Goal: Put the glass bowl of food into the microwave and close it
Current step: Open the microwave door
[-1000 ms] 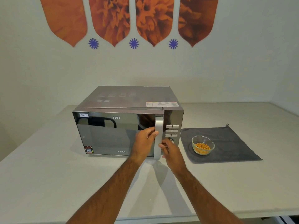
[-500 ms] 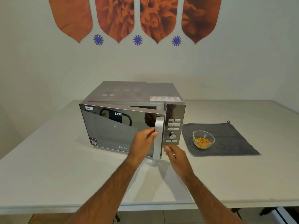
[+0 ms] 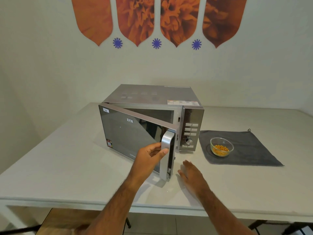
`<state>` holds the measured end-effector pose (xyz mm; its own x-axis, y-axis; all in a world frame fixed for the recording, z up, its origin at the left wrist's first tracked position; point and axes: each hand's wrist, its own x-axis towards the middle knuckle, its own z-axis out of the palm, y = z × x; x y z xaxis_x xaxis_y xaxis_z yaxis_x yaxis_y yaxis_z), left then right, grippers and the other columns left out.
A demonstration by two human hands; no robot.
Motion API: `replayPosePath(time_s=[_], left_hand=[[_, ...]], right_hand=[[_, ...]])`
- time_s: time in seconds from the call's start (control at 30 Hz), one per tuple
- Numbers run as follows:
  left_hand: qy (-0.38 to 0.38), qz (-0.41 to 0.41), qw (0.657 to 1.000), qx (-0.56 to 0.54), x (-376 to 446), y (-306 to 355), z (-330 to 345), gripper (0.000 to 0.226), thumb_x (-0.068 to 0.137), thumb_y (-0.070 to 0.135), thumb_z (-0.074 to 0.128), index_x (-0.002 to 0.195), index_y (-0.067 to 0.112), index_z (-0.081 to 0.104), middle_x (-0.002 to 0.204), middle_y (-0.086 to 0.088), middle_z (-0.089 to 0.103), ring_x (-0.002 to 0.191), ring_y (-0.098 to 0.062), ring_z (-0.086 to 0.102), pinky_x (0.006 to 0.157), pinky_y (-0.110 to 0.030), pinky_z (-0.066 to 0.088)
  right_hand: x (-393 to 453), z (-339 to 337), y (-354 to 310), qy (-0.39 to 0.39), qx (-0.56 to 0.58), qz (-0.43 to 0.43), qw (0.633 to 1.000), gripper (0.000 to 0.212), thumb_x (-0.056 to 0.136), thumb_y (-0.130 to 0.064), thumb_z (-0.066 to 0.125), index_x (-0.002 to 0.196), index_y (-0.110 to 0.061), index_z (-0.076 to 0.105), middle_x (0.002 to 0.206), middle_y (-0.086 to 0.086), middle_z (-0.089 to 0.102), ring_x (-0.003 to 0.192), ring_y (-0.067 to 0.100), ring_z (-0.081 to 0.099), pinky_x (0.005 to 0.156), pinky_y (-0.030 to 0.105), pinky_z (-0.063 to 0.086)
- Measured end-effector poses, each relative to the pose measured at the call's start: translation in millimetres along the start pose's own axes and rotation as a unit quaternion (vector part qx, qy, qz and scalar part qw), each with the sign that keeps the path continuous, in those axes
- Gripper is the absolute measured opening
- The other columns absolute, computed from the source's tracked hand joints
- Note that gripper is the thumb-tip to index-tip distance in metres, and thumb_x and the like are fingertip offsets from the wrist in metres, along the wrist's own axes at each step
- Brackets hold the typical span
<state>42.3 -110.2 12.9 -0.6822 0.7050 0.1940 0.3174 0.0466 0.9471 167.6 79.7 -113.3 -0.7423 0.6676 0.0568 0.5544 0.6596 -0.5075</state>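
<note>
A silver microwave (image 3: 152, 95) stands on the white table, its mirrored door (image 3: 128, 131) swung partly open towards me. My left hand (image 3: 149, 156) grips the door's silver handle (image 3: 166, 150). My right hand (image 3: 191, 173) hovers flat over the table just right of the door's edge, fingers apart, holding nothing. The glass bowl (image 3: 221, 146) with orange food sits on a grey cloth to the right of the microwave, apart from both hands.
The grey cloth (image 3: 250, 150) lies flat to the right of the microwave. The white table (image 3: 59, 158) extends left and towards me, with its front edge near my forearms. A wall with orange decorations stands behind.
The door has swung further open, pulled by my left hand. My right hand has left the microwave's front and moved down and right over the table.
</note>
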Motion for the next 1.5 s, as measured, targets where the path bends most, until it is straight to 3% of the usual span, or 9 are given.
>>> replayPosePath(time_s=[0.1, 0.2, 0.3, 0.63, 0.8, 1.07, 1.2, 1.33, 1.5], left_hand=[[0.009, 0.004, 1.0, -0.007, -19, -2, -11, 0.052, 0.084, 0.058, 0.071, 0.128, 0.031, 0.073, 0.118, 0.017, 0.078, 0.111, -0.005, 0.073, 0.097, -0.026, 0.061], [0.033, 0.014, 0.999, 0.007, -38, -9, -23, 0.052, 0.082, 0.059, 0.073, 0.127, 0.032, 0.074, 0.116, 0.018, 0.079, 0.11, -0.006, 0.073, 0.097, -0.027, 0.061], [0.064, 0.036, 0.997, 0.022, -58, -12, -33, 0.044, 0.081, 0.057, 0.075, 0.121, 0.039, 0.073, 0.109, 0.024, 0.078, 0.108, -0.002, 0.072, 0.091, -0.017, 0.06], [0.181, 0.063, 0.981, 0.026, -114, -18, -84, 0.023, 0.085, 0.043, 0.074, 0.106, 0.034, 0.077, 0.094, 0.014, 0.079, 0.096, -0.012, 0.072, 0.082, -0.014, 0.057], [0.218, 0.054, 0.974, 0.019, -128, -24, -106, 0.027, 0.086, 0.041, 0.073, 0.108, 0.027, 0.08, 0.096, 0.009, 0.081, 0.1, -0.017, 0.074, 0.09, -0.027, 0.055], [0.277, 0.047, 0.959, 0.022, -145, -23, -138, 0.025, 0.091, 0.039, 0.065, 0.104, 0.023, 0.079, 0.089, 0.008, 0.081, 0.093, -0.013, 0.075, 0.085, -0.03, 0.055], [0.316, 0.063, 0.947, 0.013, -148, -24, -152, 0.02, 0.098, 0.037, 0.064, 0.099, 0.021, 0.076, 0.087, 0.009, 0.077, 0.086, -0.01, 0.072, 0.072, -0.012, 0.055], [0.351, 0.064, 0.934, -0.033, -150, -22, -162, 0.023, 0.107, 0.013, 0.05, 0.1, 0.016, 0.072, 0.082, 0.018, 0.074, 0.08, 0.005, 0.068, 0.069, -0.007, 0.052], [0.387, 0.059, 0.919, -0.042, -146, -31, -180, 0.042, 0.11, 0.037, 0.036, 0.085, 0.039, 0.071, 0.077, 0.017, 0.067, 0.072, 0.004, 0.061, 0.065, -0.009, 0.049]], right_hand=[[-1, 7, 2, -0.016, -0.051, -0.024, 0.998, 0.073, 0.106, -0.057, 0.035, 0.163, -0.013, 0.023, 0.174, 0.006, 0.019, 0.161, 0.024, 0.014, 0.128, 0.037, 0.006], [-5, 10, 2, -0.031, -0.071, -0.03, 0.997, 0.096, 0.092, -0.075, 0.018, 0.165, -0.014, 0.016, 0.175, 0.004, 0.009, 0.162, 0.022, 0.004, 0.127, 0.036, -0.004], [-8, 14, 0, -0.029, -0.084, -0.048, 0.995, 0.094, 0.097, -0.076, 0.027, 0.166, -0.013, 0.012, 0.175, 0.003, 0.005, 0.162, 0.02, 0.0, 0.13, 0.038, -0.003], [-8, 22, -18, -0.027, -0.09, -0.084, 0.992, 0.095, 0.097, -0.076, 0.028, 0.165, -0.012, 0.012, 0.175, 0.004, 0.009, 0.162, 0.021, 0.004, 0.131, 0.037, 0.0], [-7, 26, -29, -0.038, -0.091, -0.095, 0.991, 0.095, 0.097, -0.075, 0.03, 0.165, -0.012, 0.012, 0.175, 0.003, 0.008, 0.162, 0.02, 0.002, 0.131, 0.038, 0.0], [-5, 32, -45, -0.053, -0.093, -0.1, 0.989, 0.095, 0.098, -0.073, 0.032, 0.166, -0.012, 0.009, 0.175, 0.003, 0.004, 0.162, 0.02, 0.001, 0.129, 0.036, -0.003], [-3, 35, -45, -0.05, -0.096, -0.106, 0.988, 0.096, 0.096, -0.074, 0.031, 0.165, -0.011, 0.012, 0.175, 0.004, 0.008, 0.162, 0.02, 0.003, 0.132, 0.038, 0.001], [-1, 39, -45, -0.054, -0.085, -0.105, 0.989, 0.095, 0.098, -0.074, 0.032, 0.165, -0.011, 0.011, 0.175, 0.004, 0.007, 0.162, 0.019, 0.002, 0.131, 0.039, 0.0], [3, 42, -46, -0.061, -0.077, -0.096, 0.991, 0.095, 0.097, -0.074, 0.032, 0.166, -0.012, 0.009, 0.175, 0.003, 0.005, 0.162, 0.018, 0.001, 0.131, 0.039, -0.001]])
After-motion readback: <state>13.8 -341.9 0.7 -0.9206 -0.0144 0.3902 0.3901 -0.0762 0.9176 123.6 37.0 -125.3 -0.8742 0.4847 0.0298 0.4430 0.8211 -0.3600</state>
